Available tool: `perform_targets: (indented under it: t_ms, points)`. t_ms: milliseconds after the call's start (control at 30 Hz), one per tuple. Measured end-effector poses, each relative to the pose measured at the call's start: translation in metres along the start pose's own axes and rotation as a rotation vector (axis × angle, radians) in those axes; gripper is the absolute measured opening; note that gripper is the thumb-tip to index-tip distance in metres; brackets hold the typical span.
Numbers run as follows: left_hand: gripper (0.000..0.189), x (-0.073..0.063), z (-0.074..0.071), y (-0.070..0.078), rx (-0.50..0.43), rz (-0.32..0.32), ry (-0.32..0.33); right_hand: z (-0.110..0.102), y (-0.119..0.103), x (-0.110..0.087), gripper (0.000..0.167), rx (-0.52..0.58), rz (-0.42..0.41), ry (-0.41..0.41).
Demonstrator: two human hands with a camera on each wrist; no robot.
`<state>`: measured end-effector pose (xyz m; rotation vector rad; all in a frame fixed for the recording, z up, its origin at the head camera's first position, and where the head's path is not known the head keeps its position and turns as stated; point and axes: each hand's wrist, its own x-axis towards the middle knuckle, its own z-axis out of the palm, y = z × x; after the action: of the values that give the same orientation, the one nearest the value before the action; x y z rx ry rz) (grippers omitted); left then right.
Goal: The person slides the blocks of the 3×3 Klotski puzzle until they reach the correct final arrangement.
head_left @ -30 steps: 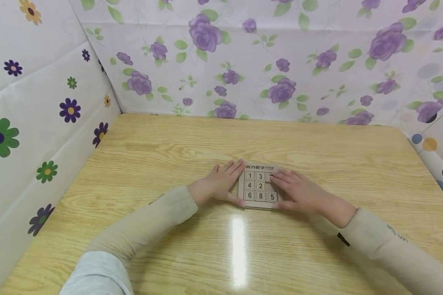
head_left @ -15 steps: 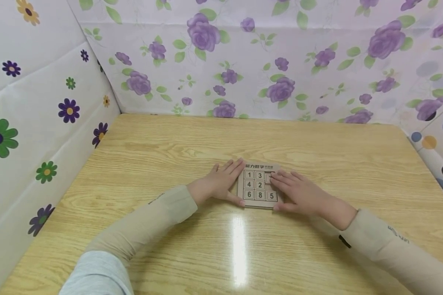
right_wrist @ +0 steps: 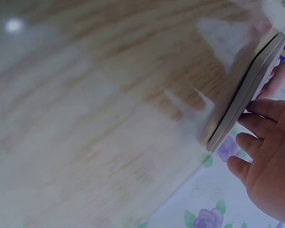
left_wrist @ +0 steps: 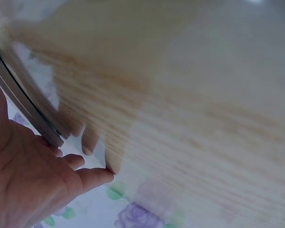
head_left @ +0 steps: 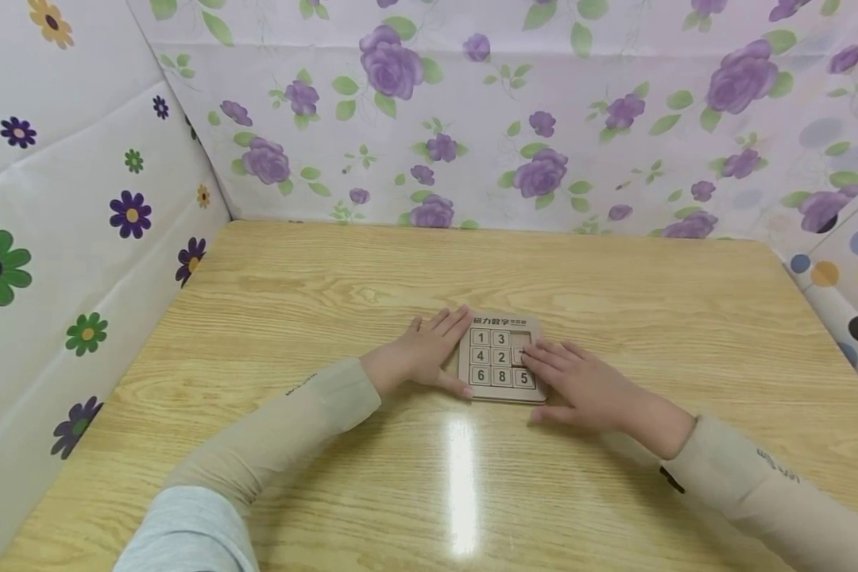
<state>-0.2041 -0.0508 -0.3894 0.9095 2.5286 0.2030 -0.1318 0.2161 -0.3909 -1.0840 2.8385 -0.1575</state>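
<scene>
A number sliding puzzle (head_left: 500, 394) lies flat on the wooden table in the head view. Its numbered tiles sit in rows, with a bare slot (head_left: 520, 339) at the top right. My left hand (head_left: 429, 353) rests along the puzzle's left side, fingers spread toward the top corner and thumb at the bottom corner. With outstretched fingertips, my right hand (head_left: 593, 389) touches the tile (head_left: 517, 357) in the right column's middle row and mostly covers it. The right thumb lies beside the bottom right corner. Both wrist views show the puzzle's thin edge (left_wrist: 26, 102) beside the fingers.
The wooden table (head_left: 314, 286) spreads around the puzzle and reflects a bright streak of light. A floral cloth (head_left: 457, 119) hangs behind it, with another flowered sheet (head_left: 57, 238) on the left and a dotted one on the right.
My right fingertips have slid toward me, and the tile beneath them has moved down from the top right slot to the middle row. The left hand stays in place.
</scene>
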Motion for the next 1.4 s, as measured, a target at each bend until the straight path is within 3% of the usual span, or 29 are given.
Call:
perform_targets:
  t_ms: [400,733,900,1400]
  points:
    - [0.123,-0.001,-0.001,0.000,0.002,0.002,-0.007,-0.004,0.002,0.000,0.077,0.007,-0.019,0.000]
    - [0.123,0.002,0.002,-0.002,0.026,-0.008,-0.007,-0.007,0.005,0.025,0.076,0.009,-0.070,0.039]
    - [0.123,0.002,0.002,-0.001,0.025,-0.009,0.000,-0.006,0.003,0.036,0.078,0.014,-0.068,0.019]
    - [0.122,0.000,0.000,0.000,0.014,-0.005,0.000,-0.004,0.011,0.031,0.077,0.017,-0.045,-0.014]
